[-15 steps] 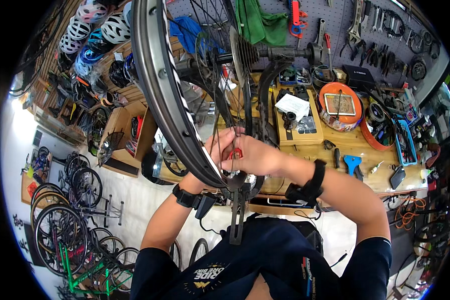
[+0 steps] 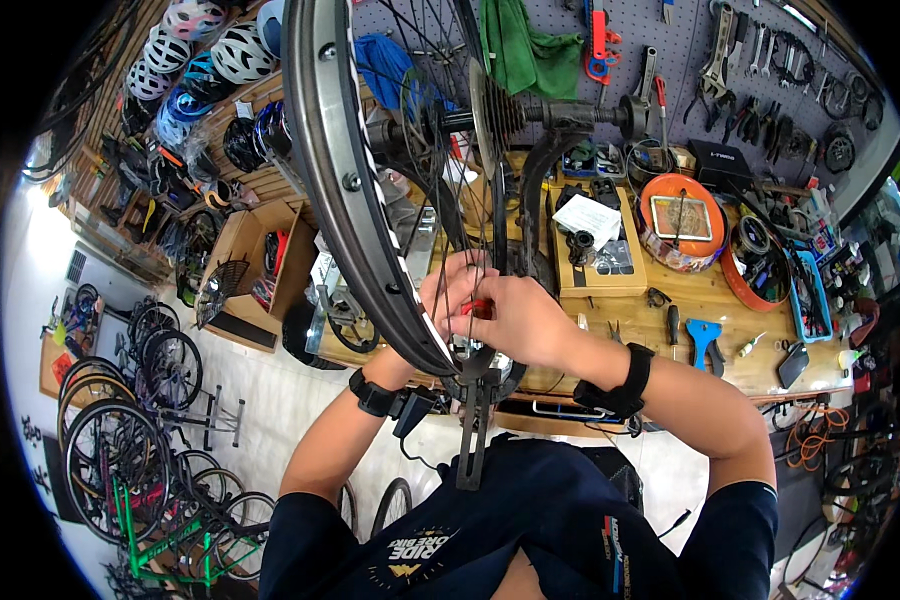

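A bicycle wheel with a dark rim, thin spokes and a cassette stands upright in a black truing stand in front of me. Both hands meet at the rim's lower part. My right hand pinches a small red tool, apparently a spoke wrench, among the spokes. My left hand reaches through behind the rim and holds the spokes next to it; the rim hides part of it. Both wrists wear black bands.
A wooden workbench carries a round orange tin, small parts trays, pliers and a blue tool. A pegboard wall holds hanging tools and a green cloth. Helmets and parked bicycles fill the left side.
My hands have stayed at the same spot on the rim, with only slight finger shifts around the red tool. The wheel looks unmoved.
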`<action>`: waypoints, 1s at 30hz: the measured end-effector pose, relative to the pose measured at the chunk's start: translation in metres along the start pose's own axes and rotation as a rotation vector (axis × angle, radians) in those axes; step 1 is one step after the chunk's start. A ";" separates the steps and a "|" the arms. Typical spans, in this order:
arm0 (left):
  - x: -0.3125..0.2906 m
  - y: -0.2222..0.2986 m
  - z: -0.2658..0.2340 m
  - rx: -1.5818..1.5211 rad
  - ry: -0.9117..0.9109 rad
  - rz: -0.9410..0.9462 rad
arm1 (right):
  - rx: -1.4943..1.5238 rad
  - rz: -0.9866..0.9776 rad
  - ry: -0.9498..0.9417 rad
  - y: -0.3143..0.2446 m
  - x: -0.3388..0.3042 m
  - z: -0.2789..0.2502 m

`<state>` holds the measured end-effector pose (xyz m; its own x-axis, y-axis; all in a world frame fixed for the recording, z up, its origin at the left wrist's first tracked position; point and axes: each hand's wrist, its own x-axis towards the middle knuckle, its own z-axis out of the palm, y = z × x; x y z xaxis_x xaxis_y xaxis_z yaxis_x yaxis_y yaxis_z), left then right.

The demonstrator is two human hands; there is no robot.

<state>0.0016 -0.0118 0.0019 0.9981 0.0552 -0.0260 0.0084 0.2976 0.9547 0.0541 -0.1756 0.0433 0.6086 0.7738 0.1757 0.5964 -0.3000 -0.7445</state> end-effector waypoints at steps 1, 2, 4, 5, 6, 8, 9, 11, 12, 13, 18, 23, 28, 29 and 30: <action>0.002 0.000 -0.002 -0.026 0.033 -0.039 | 0.061 0.049 -0.011 -0.002 -0.002 0.001; 0.001 0.001 -0.003 -0.017 0.028 -0.040 | 0.112 0.075 0.005 -0.007 -0.005 -0.001; 0.001 -0.001 -0.002 -0.012 0.010 -0.041 | 0.202 0.135 0.035 -0.016 -0.015 -0.007; 0.004 0.000 0.001 0.008 0.018 -0.049 | 0.210 0.136 0.092 -0.014 -0.019 -0.005; 0.005 -0.001 0.002 0.003 0.016 -0.042 | 0.221 0.132 0.148 -0.013 -0.023 -0.001; 0.009 -0.008 0.000 -0.008 0.010 -0.030 | 0.221 0.114 0.193 -0.011 -0.025 -0.005; 0.010 -0.020 -0.010 0.015 0.005 0.012 | 0.215 0.098 0.176 -0.011 -0.021 -0.014; 0.009 -0.017 -0.006 0.013 0.033 -0.039 | 0.206 0.140 0.221 0.008 -0.012 -0.028; 0.006 -0.013 -0.005 0.013 0.060 -0.061 | 0.319 0.166 0.154 0.012 -0.010 -0.037; 0.004 -0.014 -0.004 0.020 0.059 -0.060 | 0.505 0.101 0.093 0.005 -0.015 -0.040; 0.000 0.009 0.011 0.112 -0.005 -0.102 | 0.927 -0.015 -0.298 -0.016 -0.022 -0.038; 0.002 0.000 0.001 0.090 -0.086 -0.018 | 1.057 -0.006 -0.366 -0.006 -0.016 -0.028; -0.001 -0.002 0.002 -0.024 -0.094 -0.028 | 1.090 0.026 -0.402 -0.008 -0.011 -0.029; -0.002 -0.001 0.002 -0.003 -0.098 -0.024 | 1.087 0.016 -0.428 -0.008 -0.011 -0.029; -0.002 -0.001 0.001 0.018 -0.102 -0.018 | 1.092 0.023 -0.437 -0.009 -0.009 -0.030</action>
<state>0.0001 -0.0134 0.0014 0.9987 -0.0482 -0.0141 0.0270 0.2799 0.9596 0.0585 -0.1969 0.0676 0.2557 0.9637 0.0772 -0.3066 0.1565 -0.9389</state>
